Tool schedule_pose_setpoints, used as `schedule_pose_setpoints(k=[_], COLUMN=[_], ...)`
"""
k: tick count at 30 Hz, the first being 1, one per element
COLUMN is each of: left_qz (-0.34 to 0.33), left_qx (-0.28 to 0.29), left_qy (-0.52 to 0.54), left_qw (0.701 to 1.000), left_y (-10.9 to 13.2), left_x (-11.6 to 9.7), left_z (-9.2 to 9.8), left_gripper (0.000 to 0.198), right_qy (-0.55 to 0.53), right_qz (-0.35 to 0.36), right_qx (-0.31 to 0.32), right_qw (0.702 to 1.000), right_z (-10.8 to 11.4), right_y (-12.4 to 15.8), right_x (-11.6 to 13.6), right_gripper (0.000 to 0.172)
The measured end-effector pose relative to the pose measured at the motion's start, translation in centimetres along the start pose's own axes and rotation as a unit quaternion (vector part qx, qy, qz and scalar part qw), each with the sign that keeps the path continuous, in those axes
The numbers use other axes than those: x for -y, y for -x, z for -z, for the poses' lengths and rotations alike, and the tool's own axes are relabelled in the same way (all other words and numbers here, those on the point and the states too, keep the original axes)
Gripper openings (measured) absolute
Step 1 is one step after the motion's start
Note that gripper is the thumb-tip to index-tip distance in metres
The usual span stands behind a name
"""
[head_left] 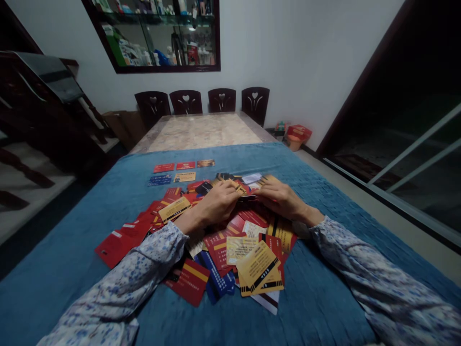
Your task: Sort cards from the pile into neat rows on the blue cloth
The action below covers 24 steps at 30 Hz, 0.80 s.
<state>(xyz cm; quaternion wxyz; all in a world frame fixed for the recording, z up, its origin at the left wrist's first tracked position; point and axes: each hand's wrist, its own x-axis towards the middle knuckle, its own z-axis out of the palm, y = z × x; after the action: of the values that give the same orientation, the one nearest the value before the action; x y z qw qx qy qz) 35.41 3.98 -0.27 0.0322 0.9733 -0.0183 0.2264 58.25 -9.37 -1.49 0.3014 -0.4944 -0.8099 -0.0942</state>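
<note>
A loose heap of several plastic cards (248,262), red, gold and blue, lies on a blue cloth (317,307). My left hand (216,204) rests curled on top of the heap, fingers bent toward the middle. My right hand (281,198) lies opposite it, fingers also bent. Both hands meet at a dark card (248,197) held between their fingertips. Beyond the heap, five cards (184,171) lie apart in two neat rows.
Past the blue cloth a marble-topped table (201,132) stretches to four dark chairs (203,102) at the wall. A glass cabinet (158,33) hangs above. A staircase (43,125) is on the left; a glass door (414,158) on the right.
</note>
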Motion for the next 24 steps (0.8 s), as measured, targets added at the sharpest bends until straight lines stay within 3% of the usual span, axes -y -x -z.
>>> schedule_pose_setpoints(k=[6, 11, 17, 24], left_qz=[0.043, 0.061, 0.065, 0.143], left_qx=[-0.028, -0.033, -0.043, 0.003], left_qy=[0.061, 0.068, 0.066, 0.04], left_qw=[0.997, 0.995, 0.995, 0.989], left_y=[0.1, 0.4, 0.5, 0.6], left_x=[0.6, 1.0, 0.9, 0.3], left_z=[-0.6, -1.0, -1.4, -1.4], left_gripper=[0.029, 0.044, 0.046, 0.047], right_qy=[-0.021, -0.017, 0.008, 0.004], right_qz=[-0.046, -0.074, -0.057, -0.029], right_qx=[-0.051, -0.04, -0.054, -0.063], right_qw=[0.997, 0.996, 0.997, 0.998], right_z=[-1.4, -1.9, -2.0, -2.6], right_y=[-0.1, 0.0, 0.0, 0.0], right_x=[-0.3, -0.3, -0.1, -0.2], right_gripper=[0.026, 0.025, 0.028, 0.038])
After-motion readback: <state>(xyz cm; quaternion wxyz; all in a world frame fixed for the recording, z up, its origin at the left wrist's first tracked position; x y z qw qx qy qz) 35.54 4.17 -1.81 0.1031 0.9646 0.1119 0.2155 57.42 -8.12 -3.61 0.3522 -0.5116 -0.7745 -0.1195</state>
